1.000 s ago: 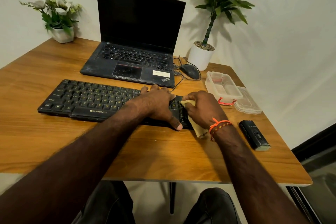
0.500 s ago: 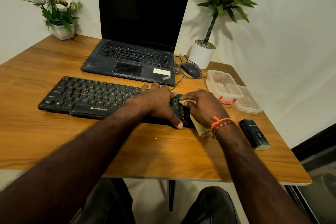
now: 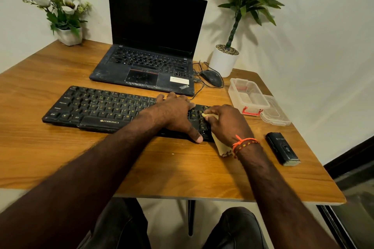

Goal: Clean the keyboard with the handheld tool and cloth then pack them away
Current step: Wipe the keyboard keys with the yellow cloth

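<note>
A black Zebronics keyboard (image 3: 97, 107) lies across the wooden table (image 3: 60, 157) in front of the laptop. My left hand (image 3: 174, 113) rests flat on the keyboard's right part, thumb at its front edge. My right hand (image 3: 226, 123) grips a beige cloth (image 3: 221, 148) and presses it on the keys at the keyboard's right end; most of the cloth is hidden under the hand. The black handheld tool (image 3: 282, 148) lies on the table to the right of my right wrist, untouched.
An open black laptop (image 3: 149, 62) stands behind the keyboard, with a wired mouse (image 3: 211, 78) to its right. A clear plastic box (image 3: 248, 96) and its lid (image 3: 276, 114) sit at the right edge. Two potted plants (image 3: 224, 62) (image 3: 68, 34) stand at the back.
My right hand has slid the cloth a little farther up the keys at the keyboard's right end. My left hand has stayed in place.
</note>
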